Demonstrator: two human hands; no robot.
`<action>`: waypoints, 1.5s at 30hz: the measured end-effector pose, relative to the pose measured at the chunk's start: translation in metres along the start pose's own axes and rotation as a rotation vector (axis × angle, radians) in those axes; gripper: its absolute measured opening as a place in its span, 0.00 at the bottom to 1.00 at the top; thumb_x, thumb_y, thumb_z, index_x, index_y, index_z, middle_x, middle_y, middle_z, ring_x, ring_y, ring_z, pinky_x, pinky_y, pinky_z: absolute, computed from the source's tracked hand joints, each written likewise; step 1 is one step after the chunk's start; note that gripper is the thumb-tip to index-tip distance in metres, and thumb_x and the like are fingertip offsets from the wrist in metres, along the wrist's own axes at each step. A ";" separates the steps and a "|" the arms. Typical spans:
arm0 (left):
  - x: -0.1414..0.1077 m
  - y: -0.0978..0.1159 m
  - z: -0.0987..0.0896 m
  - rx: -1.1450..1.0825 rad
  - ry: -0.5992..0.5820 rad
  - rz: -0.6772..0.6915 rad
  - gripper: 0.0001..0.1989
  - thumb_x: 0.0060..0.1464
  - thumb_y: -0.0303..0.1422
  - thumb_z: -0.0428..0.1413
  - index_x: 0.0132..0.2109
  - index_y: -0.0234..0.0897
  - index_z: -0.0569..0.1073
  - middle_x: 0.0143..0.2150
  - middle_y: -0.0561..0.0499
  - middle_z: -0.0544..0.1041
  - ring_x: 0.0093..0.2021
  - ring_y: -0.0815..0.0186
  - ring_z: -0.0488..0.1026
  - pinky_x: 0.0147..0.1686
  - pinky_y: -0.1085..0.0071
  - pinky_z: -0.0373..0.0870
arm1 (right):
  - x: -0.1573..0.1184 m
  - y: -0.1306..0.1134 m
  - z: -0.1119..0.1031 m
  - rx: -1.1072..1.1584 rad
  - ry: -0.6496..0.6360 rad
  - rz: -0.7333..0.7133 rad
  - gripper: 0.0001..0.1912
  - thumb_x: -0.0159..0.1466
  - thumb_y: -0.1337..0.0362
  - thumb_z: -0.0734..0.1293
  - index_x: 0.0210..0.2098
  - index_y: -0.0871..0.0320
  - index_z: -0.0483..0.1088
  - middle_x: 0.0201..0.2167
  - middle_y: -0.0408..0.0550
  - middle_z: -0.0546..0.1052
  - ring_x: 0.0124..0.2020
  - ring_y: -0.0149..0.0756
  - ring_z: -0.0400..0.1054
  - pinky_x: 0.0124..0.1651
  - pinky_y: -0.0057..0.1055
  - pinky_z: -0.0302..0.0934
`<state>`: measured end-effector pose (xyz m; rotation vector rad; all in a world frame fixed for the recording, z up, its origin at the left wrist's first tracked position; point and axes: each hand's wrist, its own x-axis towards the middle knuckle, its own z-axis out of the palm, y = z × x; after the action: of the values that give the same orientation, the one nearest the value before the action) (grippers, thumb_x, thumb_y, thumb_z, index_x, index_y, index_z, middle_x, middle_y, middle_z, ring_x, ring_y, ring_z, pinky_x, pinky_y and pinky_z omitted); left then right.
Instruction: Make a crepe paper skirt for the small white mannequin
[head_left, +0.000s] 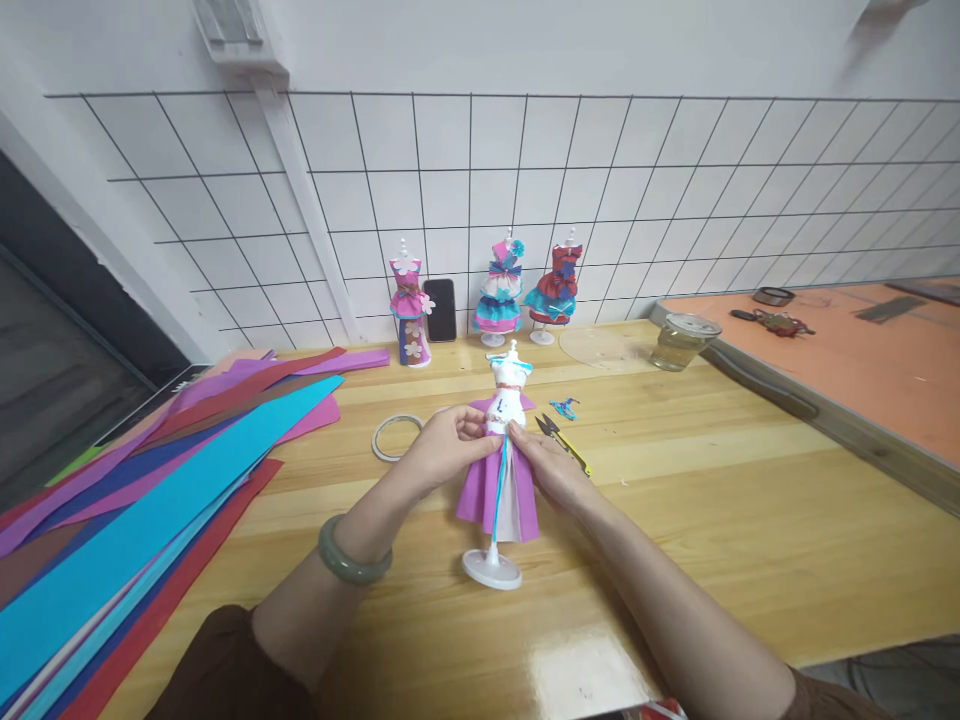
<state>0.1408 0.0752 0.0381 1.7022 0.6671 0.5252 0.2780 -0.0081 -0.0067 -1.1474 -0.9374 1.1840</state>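
Note:
A small white mannequin (509,378) on a round white base (492,569) is held off the centre of the table, its top tilted away. A purple pleated skirt (478,492) with a white panel and a thin blue strip hangs from its waist. My left hand (451,445) pinches the skirt's top edge at the waist's left side. Opposite it, my right hand (546,462) presses the skirt at the waist's right side, the thumb near the blue strip. Some fingertips of both hands are hidden behind the mannequin. Yellow-handled snips (574,452) lie just beyond my right hand.
Coloured paper strips (247,430) cover the left side. A tape ring (397,438) lies near my left hand. Three dressed mannequins, including a red one (559,275), and a phone (440,310) stand along the wall. A glass cup (681,341) is at the back right.

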 end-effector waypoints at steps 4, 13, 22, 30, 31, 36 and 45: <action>0.001 -0.001 0.001 -0.005 0.002 0.008 0.15 0.42 0.32 0.61 0.38 0.32 0.70 0.36 0.47 0.75 0.35 0.68 0.72 0.38 0.70 0.68 | 0.000 -0.001 0.001 -0.012 -0.021 -0.006 0.22 0.59 0.48 0.61 0.28 0.61 0.73 0.25 0.46 0.74 0.27 0.33 0.64 0.34 0.30 0.54; -0.001 0.003 -0.004 -0.003 -0.094 0.016 0.18 0.44 0.36 0.60 0.42 0.32 0.70 0.40 0.45 0.75 0.38 0.67 0.72 0.40 0.69 0.68 | -0.001 0.000 0.000 0.006 -0.007 -0.008 0.23 0.60 0.48 0.60 0.31 0.63 0.74 0.26 0.48 0.75 0.27 0.33 0.65 0.36 0.31 0.55; 0.001 -0.004 -0.007 0.082 -0.003 0.005 0.21 0.44 0.38 0.59 0.45 0.33 0.70 0.37 0.45 0.75 0.40 0.63 0.72 0.41 0.66 0.67 | -0.001 -0.004 0.001 0.016 0.057 0.008 0.23 0.57 0.47 0.62 0.29 0.63 0.74 0.24 0.48 0.74 0.25 0.33 0.64 0.33 0.30 0.56; -0.008 0.004 0.001 0.261 0.034 0.174 0.09 0.46 0.37 0.57 0.33 0.36 0.71 0.31 0.51 0.74 0.32 0.68 0.71 0.32 0.72 0.67 | -0.001 -0.001 0.000 -0.026 0.116 0.008 0.24 0.56 0.45 0.62 0.25 0.63 0.71 0.21 0.47 0.72 0.23 0.32 0.61 0.29 0.29 0.54; -0.010 0.005 0.001 0.302 0.014 0.182 0.07 0.47 0.36 0.56 0.32 0.36 0.72 0.31 0.51 0.75 0.32 0.68 0.71 0.32 0.72 0.66 | -0.001 -0.001 0.000 -0.039 0.119 0.006 0.24 0.56 0.46 0.62 0.25 0.63 0.71 0.21 0.47 0.71 0.22 0.31 0.60 0.29 0.29 0.53; -0.013 0.008 0.002 0.513 0.045 0.256 0.07 0.49 0.33 0.53 0.33 0.40 0.75 0.33 0.51 0.75 0.36 0.65 0.70 0.37 0.70 0.65 | -0.002 -0.003 0.001 -0.125 0.140 -0.021 0.25 0.56 0.44 0.61 0.24 0.63 0.70 0.19 0.44 0.68 0.21 0.29 0.56 0.26 0.27 0.49; -0.009 0.001 0.005 0.551 0.055 0.317 0.07 0.50 0.31 0.52 0.31 0.39 0.75 0.35 0.49 0.74 0.38 0.65 0.69 0.38 0.71 0.65 | -0.002 -0.005 0.004 -0.230 0.169 -0.023 0.27 0.54 0.41 0.60 0.19 0.61 0.64 0.15 0.40 0.61 0.19 0.26 0.49 0.23 0.27 0.41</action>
<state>0.1376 0.0656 0.0383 2.3420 0.6179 0.6503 0.2747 -0.0097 -0.0005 -1.3934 -0.9710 0.9620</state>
